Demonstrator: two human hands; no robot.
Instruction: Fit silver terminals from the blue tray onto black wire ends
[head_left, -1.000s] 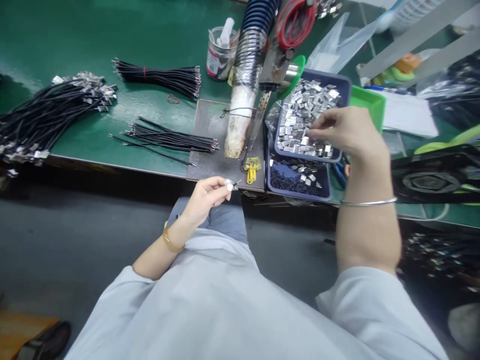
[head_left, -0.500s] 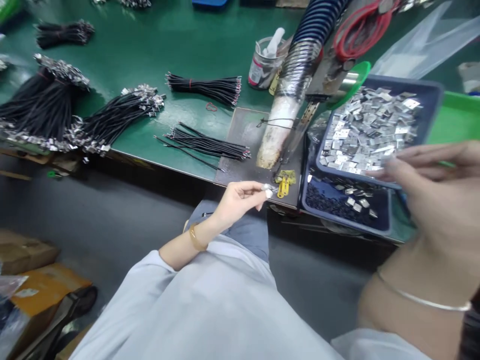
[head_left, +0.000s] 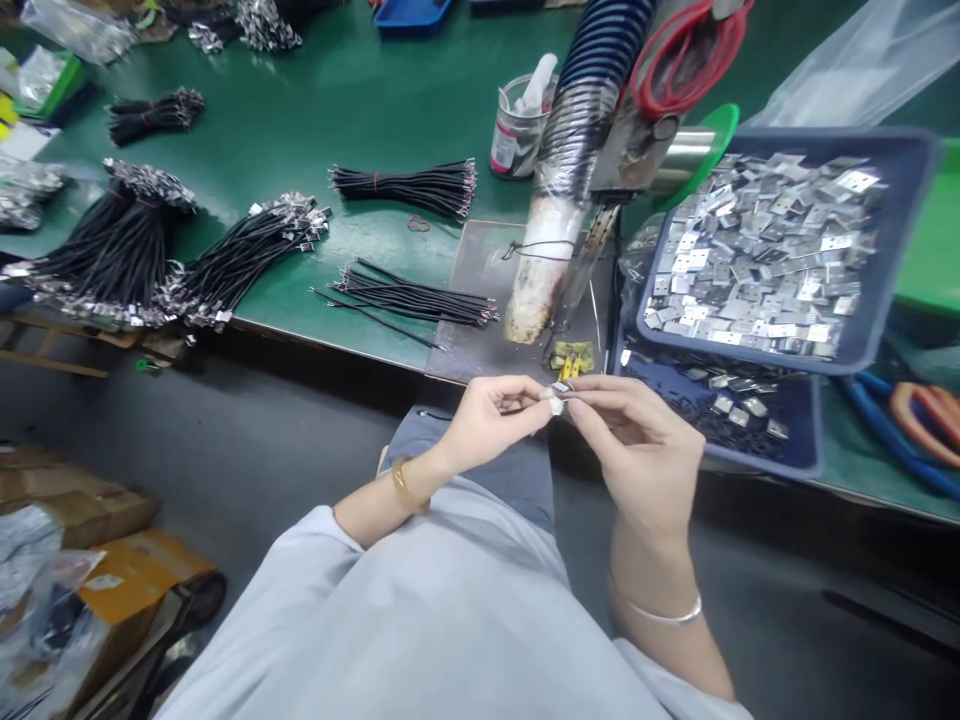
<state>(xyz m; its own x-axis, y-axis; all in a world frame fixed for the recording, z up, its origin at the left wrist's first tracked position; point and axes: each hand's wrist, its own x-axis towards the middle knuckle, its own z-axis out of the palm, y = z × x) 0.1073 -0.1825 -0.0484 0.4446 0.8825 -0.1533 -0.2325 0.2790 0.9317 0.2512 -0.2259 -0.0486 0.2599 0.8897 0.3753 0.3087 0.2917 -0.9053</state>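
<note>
My left hand (head_left: 491,420) is closed in a pinch, with white coverings on its fingertips. Opposite it, my right hand (head_left: 649,445) pinches too, and the fingertips of both meet just off the bench edge. Between them sits a small silvery metal piece (head_left: 560,387), partly hidden by the fingers; whether it is one part or two I cannot make out. Right behind the fingertips is a yellow tool or fixture (head_left: 570,362) on the dark plate (head_left: 480,262). Loose black cables (head_left: 412,295) lie to the left of that plate.
A blue tray of flat metal pieces (head_left: 889,290) overlaps a lower tray (head_left: 806,440) of small black parts. A hose (head_left: 559,190) hangs over the plate beside a clear cup (head_left: 517,135). Bundled cables (head_left: 240,255) lie along the left edge; boxes (head_left: 142,575) stand on the floor.
My right hand has moved left from the metal-piece tray to meet my left hand. My left hand stays at the bench edge, still pinching. The view has shifted slightly.
</note>
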